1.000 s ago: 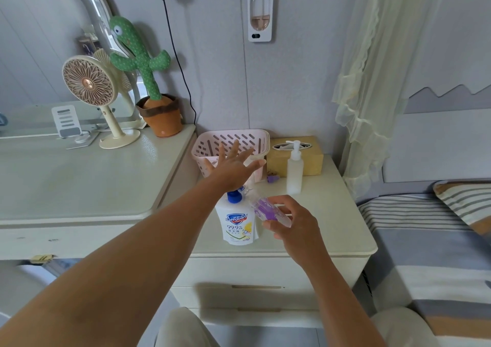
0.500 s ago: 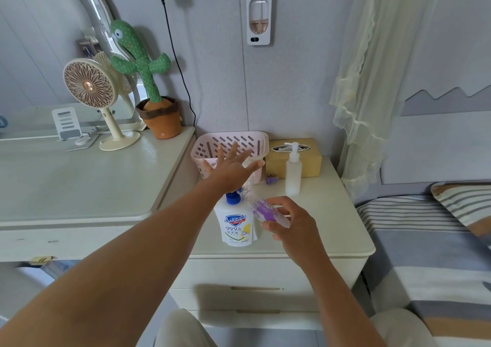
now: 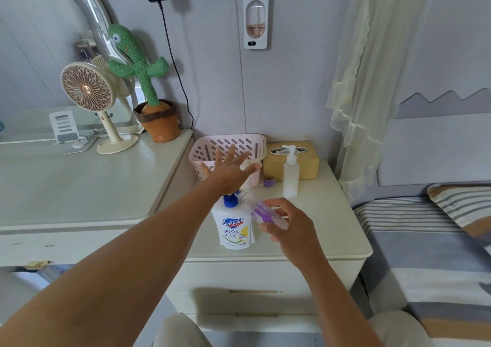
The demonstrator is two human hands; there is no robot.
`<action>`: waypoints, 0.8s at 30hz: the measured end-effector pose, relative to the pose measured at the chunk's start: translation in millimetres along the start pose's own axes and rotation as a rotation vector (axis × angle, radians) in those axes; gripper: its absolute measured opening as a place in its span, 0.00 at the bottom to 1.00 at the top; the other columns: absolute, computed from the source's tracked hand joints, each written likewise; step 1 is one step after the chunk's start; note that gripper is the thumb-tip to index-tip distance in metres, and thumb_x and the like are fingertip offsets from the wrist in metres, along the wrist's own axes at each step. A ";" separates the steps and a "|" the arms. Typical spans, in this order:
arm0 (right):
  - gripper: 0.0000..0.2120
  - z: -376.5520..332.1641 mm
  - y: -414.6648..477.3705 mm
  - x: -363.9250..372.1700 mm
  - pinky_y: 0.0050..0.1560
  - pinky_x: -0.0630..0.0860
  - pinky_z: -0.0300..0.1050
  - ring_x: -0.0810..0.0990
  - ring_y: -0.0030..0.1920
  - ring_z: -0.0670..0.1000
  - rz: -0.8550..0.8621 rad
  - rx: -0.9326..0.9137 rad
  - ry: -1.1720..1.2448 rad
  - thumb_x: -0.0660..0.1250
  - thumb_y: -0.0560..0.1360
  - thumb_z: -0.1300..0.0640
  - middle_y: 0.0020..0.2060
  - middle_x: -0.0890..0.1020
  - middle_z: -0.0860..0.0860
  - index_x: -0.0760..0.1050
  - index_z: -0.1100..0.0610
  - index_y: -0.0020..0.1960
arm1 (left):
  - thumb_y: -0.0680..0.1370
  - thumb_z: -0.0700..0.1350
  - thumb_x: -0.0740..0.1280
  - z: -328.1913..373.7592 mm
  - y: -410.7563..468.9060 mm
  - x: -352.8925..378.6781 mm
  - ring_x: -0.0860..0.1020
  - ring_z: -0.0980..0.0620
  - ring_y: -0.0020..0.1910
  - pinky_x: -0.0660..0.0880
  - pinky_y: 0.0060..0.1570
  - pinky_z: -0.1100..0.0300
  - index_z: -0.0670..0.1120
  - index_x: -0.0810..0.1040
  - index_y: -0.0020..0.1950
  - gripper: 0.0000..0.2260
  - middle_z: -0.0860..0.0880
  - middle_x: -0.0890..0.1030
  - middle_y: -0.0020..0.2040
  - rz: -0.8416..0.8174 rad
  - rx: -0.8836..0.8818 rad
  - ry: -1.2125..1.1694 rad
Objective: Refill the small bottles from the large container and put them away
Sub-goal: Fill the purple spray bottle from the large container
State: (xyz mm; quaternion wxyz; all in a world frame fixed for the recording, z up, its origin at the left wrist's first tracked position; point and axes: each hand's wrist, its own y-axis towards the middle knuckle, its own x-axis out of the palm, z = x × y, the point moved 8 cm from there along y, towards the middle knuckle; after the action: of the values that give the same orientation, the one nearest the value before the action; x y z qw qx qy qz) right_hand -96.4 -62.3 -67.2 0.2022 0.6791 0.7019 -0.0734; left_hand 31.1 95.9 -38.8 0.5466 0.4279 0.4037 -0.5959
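Small bottle [image 3: 266,213], clear with purple print, in curled right hand [image 3: 293,228]; left hand [image 3: 229,172] splayed flat, empty.

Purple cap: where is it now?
Head view: the purple cap lies on the nightstand, between the pink basket and the white pump bottle, in front of the tissue box.

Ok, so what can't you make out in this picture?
Head view only:
Pink basket contents: left hand and the basket's near wall cover them.
Small purple bottle fill level: right hand wraps it, blurred.
Soap container pump: partly behind left wrist.
Purple piece by the basket: too small to identify.
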 end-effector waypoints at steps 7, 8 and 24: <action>0.16 8.1 -2.3 7.6 0.46 0.81 0.38 0.78 0.49 0.46 -0.001 0.017 -0.013 0.72 0.72 0.53 0.49 0.77 0.42 0.72 0.47 0.58 | 0.76 0.69 0.48 -6.1 -0.7 11.3 0.33 0.45 0.75 0.35 0.67 0.30 0.60 0.53 0.77 0.31 0.52 0.40 0.78 -0.009 0.001 -0.019; 0.16 7.0 -2.2 6.7 0.46 0.81 0.39 0.78 0.49 0.47 0.001 0.015 -0.010 0.72 0.72 0.53 0.49 0.77 0.42 0.72 0.47 0.57 | 0.76 0.69 0.48 -5.4 -0.5 9.7 0.33 0.44 0.75 0.35 0.67 0.30 0.60 0.53 0.77 0.31 0.52 0.40 0.78 -0.008 0.002 -0.031; 0.15 3.8 -1.6 5.5 0.48 0.81 0.45 0.78 0.48 0.47 -0.015 0.013 -0.002 0.72 0.72 0.54 0.47 0.77 0.40 0.71 0.43 0.54 | 0.76 0.69 0.47 -5.3 -1.6 7.3 0.34 0.46 0.75 0.32 0.65 0.32 0.61 0.53 0.77 0.30 0.54 0.40 0.78 0.017 -0.016 -0.006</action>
State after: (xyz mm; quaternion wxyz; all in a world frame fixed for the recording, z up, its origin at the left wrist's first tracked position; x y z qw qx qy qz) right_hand -97.2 -58.7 -73.1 0.1982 0.6749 0.7062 -0.0801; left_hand 29.6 98.8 -47.4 0.5563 0.4252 0.4032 -0.5891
